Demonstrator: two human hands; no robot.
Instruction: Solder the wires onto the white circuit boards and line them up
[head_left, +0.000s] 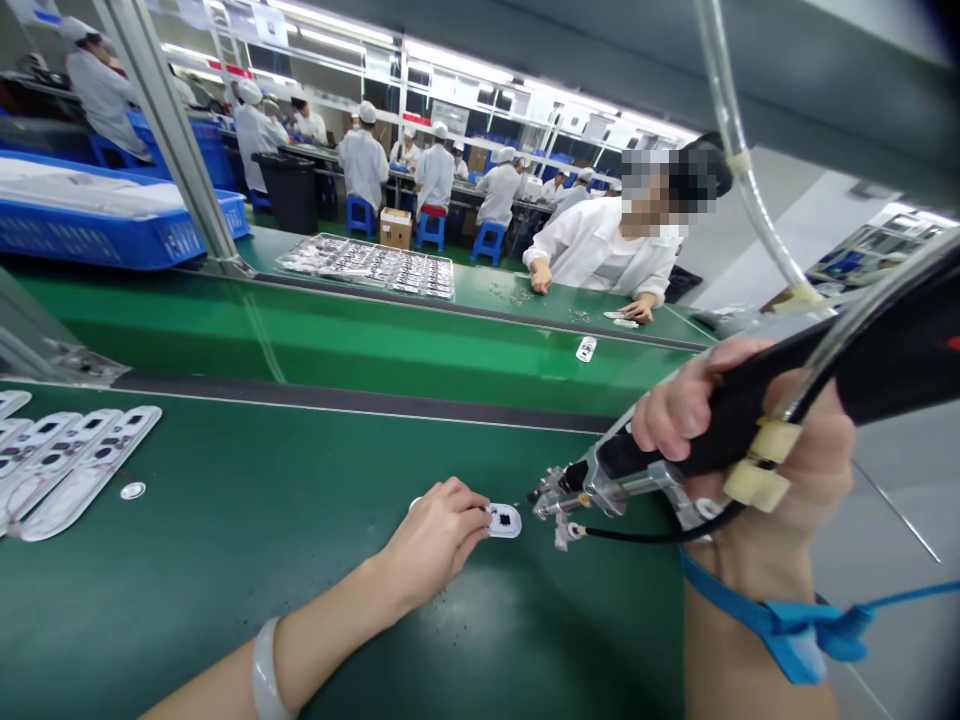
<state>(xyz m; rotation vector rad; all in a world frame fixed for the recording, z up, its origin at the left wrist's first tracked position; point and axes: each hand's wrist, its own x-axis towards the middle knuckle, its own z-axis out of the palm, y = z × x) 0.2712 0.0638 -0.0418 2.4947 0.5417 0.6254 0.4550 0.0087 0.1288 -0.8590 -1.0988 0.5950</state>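
My left hand (pixel 435 535) rests on the green table (pixel 300 600), its fingers curled and pinching a small white plastic part (pixel 504 520) with a dark square opening, holding it flat on the mat. My right hand (pixel 750 450) is wrapped round the black handle of a powered screwdriver (pixel 600 485). The tool's metal tip points left, just right of the white part and very close to it. A clear hose (pixel 739 160) and a black cable run from the tool. A blue strap (pixel 780 620) circles my right wrist.
A row of white parts (pixel 67 465) lies at the left edge, with a small white disc (pixel 133 490) beside it. Beyond runs a green conveyor (pixel 375 340) carrying one white part (pixel 586 348). A seated person in white (pixel 600 255) works across it; trays (pixel 367 265) and blue bins (pixel 112 225) stand farther back.
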